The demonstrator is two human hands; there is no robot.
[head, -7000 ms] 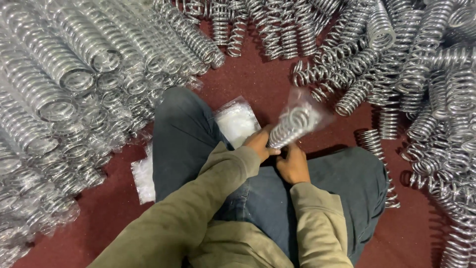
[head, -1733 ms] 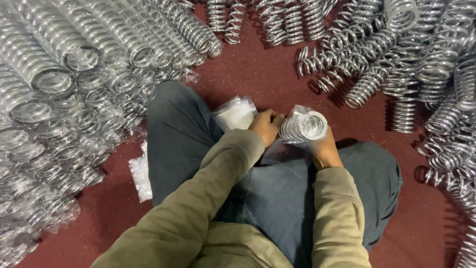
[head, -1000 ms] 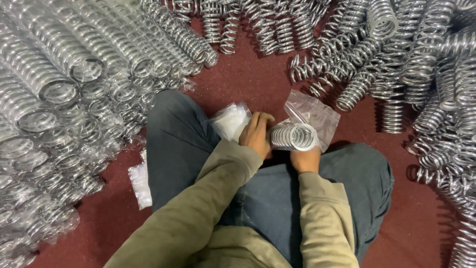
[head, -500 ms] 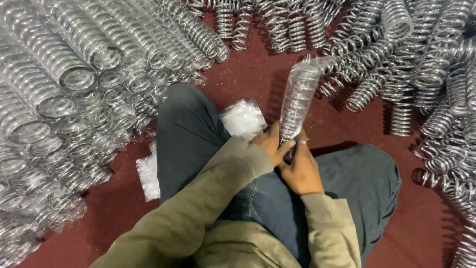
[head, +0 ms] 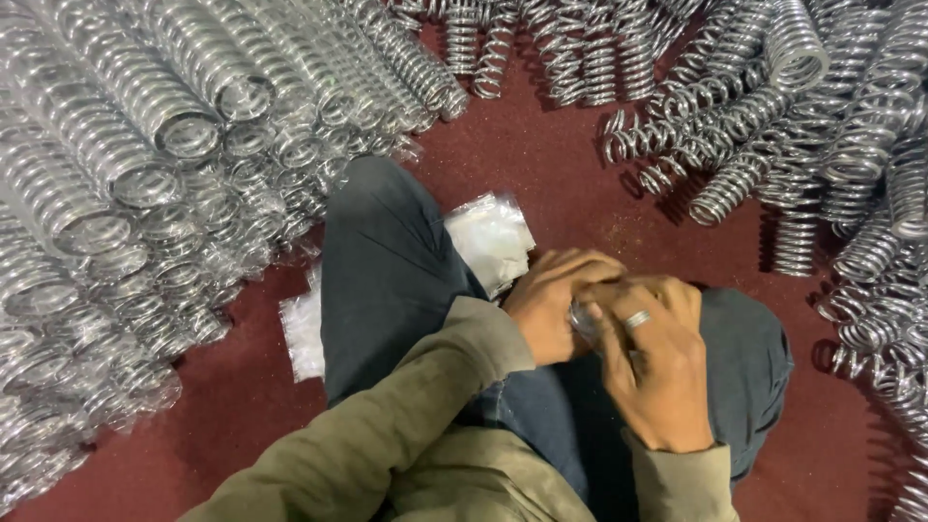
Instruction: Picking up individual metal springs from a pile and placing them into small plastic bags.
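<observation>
Both hands met over the lap; the left hand (head: pixel 551 304) and the right hand (head: pixel 652 372), a ring on one finger, were curled together around a bagged spring (head: pixel 583 316), almost wholly hidden between them; a stack of clear bags (head: pixel 493 237) lay just beyond on the red floor (head: pixel 541 164), bagged springs (head: pixel 145 145) piled left, bare springs (head: pixel 773 126) right

dark red floor (head: pixel 570 164), bagged springs (head: pixel 145 126) heaped on the left, bare springs (head: pixel 773 126) scattered right, flat plastic bags (head: pixel 493 237) by the knee
</observation>
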